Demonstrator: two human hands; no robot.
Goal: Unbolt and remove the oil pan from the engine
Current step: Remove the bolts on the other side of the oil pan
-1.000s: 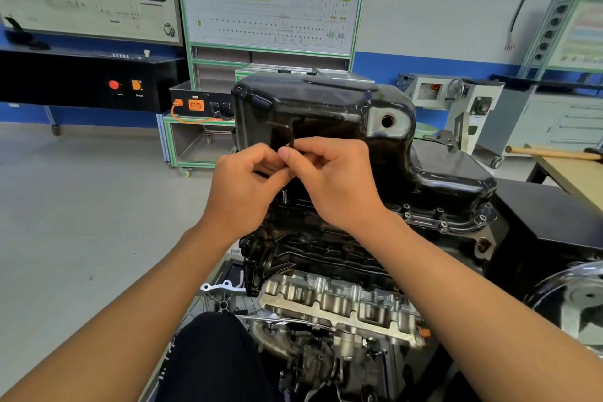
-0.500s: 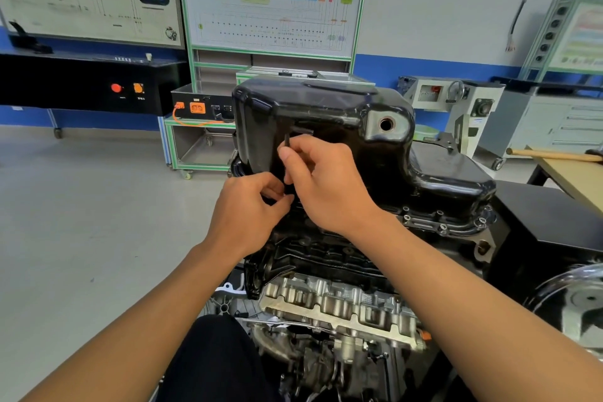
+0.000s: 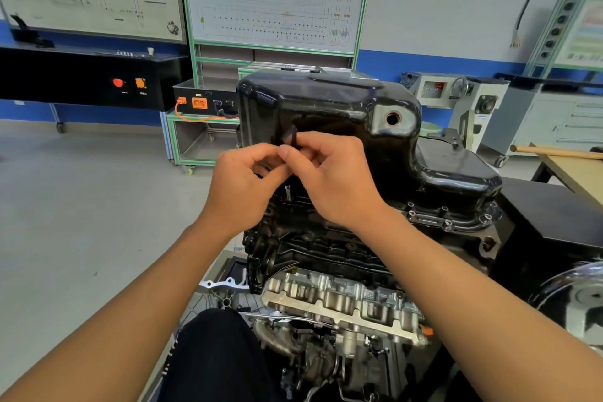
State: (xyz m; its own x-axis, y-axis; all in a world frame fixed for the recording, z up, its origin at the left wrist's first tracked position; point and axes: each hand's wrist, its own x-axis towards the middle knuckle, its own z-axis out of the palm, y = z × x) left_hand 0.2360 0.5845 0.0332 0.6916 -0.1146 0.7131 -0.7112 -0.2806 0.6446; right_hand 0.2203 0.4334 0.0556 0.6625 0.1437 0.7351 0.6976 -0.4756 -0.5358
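The glossy black oil pan (image 3: pixel 329 98) sits on top of the upturned engine (image 3: pixel 326 258), straight ahead of me. My two hands meet in front of the pan's near wall. A small dark tool (image 3: pixel 290 138) sticks up between my fingers. My right hand (image 3: pixel 336 179) pinches it between thumb and fingers. My left hand (image 3: pixel 241 186) has its fingers curled in against the same tool from the left. Below the hands a thin metal shaft (image 3: pixel 287 192) runs down toward the pan's flange; its lower end is hidden. Several bolts (image 3: pixel 448 222) sit in the flange at the right.
An open drain hole (image 3: pixel 391 118) shows on the pan's upper right corner. A green-framed cart (image 3: pixel 202 143) stands behind on the left, a wooden bench (image 3: pixel 584 173) with a wooden handle (image 3: pixel 554 151) at the right. A shiny flywheel (image 3: pixel 584 300) is at the right edge. My knee (image 3: pixel 222 352) is below.
My left hand dropped half a second ago and has risen again to meet the right hand at the tool. The right hand stayed in front of the pan.
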